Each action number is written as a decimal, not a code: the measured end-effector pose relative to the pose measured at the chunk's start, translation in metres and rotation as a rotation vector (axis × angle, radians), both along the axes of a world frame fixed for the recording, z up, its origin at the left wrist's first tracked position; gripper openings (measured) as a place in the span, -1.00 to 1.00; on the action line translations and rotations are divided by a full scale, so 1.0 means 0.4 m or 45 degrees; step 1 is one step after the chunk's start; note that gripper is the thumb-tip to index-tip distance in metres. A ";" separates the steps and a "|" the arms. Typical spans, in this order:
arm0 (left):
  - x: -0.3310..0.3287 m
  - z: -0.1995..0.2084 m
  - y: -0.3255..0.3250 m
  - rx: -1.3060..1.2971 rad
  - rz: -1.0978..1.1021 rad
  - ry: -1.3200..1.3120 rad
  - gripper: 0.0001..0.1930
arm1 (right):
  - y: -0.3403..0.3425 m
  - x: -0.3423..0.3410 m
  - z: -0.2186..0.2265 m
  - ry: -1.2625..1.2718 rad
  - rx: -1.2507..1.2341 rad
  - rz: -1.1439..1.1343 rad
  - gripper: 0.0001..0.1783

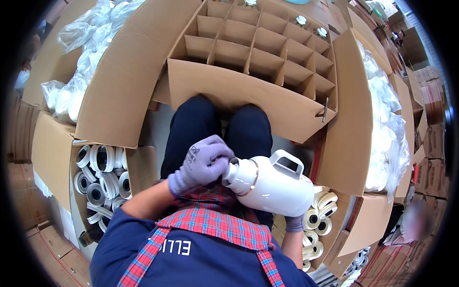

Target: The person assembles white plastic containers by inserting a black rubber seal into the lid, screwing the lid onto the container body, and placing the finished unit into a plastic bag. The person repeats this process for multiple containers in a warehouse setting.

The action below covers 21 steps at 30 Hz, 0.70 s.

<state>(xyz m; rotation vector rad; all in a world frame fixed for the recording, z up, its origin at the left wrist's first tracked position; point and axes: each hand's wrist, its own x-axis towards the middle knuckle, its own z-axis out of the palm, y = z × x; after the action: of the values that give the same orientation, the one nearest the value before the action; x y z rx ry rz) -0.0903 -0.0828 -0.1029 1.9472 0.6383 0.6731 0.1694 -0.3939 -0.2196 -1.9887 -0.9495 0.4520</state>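
Observation:
A white plastic jug with a moulded handle lies tilted on my lap, its neck pointing left. My left hand, in a purple knit glove, is closed over the jug's mouth, and whether a cap is under the fingers is hidden. My right hand, also gloved, supports the jug from underneath and is mostly covered by it. Straight ahead stands a big cardboard box with a divider grid, most cells bare, a few at the far right holding capped items.
An open carton of white ring-shaped caps sits at my left, another carton of caps at my right. Cartons with bagged white jugs flank the right, and more bagged jugs the left. Stacked boxes surround the seat.

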 end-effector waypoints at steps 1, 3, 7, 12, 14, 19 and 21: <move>0.010 -0.022 -0.003 -0.143 0.105 -0.074 -0.79 | -0.002 -0.001 0.007 0.011 0.002 -0.002 -0.45; -0.026 -0.059 0.012 -0.359 0.069 -0.126 -0.59 | -0.012 -0.004 0.022 0.039 0.010 -0.013 -0.45; -0.109 -0.032 0.051 0.440 -0.457 0.472 -0.04 | -0.009 0.001 0.020 0.039 0.005 -0.006 -0.45; -0.024 -0.045 0.060 0.604 -0.594 0.414 -0.07 | -0.003 -0.013 0.025 0.038 0.016 0.002 -0.44; -0.032 -0.009 0.082 0.350 -0.679 0.445 -0.14 | -0.002 -0.019 0.027 0.025 0.023 0.000 -0.44; -0.084 0.011 0.087 -0.251 -0.692 0.135 -0.07 | -0.030 -0.056 0.043 0.027 0.025 -0.075 -0.44; -0.054 -0.093 0.006 -1.304 -0.254 -0.233 -0.17 | -0.022 -0.061 0.076 0.040 0.032 -0.071 -0.43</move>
<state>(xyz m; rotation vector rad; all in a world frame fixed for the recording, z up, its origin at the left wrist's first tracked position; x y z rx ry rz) -0.1118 -0.0803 -0.1399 0.9630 0.5114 0.2831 0.1448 -0.4025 -0.1891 -1.9743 -0.8738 0.4371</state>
